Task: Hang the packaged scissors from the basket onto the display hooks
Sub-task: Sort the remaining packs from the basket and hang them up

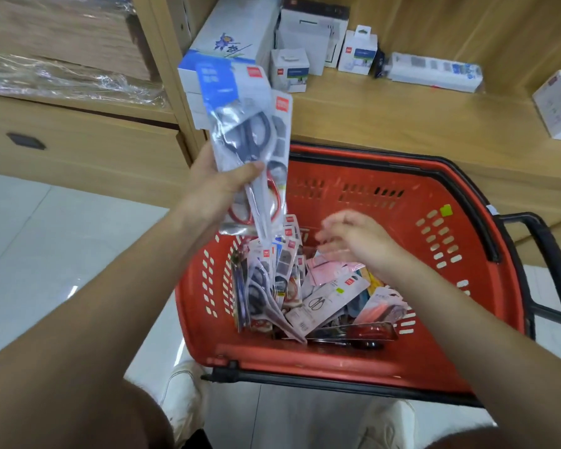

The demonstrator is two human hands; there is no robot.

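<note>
A red plastic basket (pixel 412 361) with black handles stands on the floor before me, holding several packaged scissors (pixel 272 286) and other packets. My left hand (pixel 221 186) grips a bunch of scissor packs (pixel 246 131) upright above the basket's left rim; black-handled and red-handled scissors show through the clear fronts. My right hand (pixel 357 241) hovers over the middle of the basket, blurred, fingers loosely spread and holding nothing. No display hooks are in view.
A wooden shelf (pixel 386 115) runs behind the basket with white product boxes (pixel 305 43) on it. A drawer unit (pixel 78 147) and plastic-wrapped panels stand at the left. My shoes (pixel 182 393) are on the pale tiled floor below the basket.
</note>
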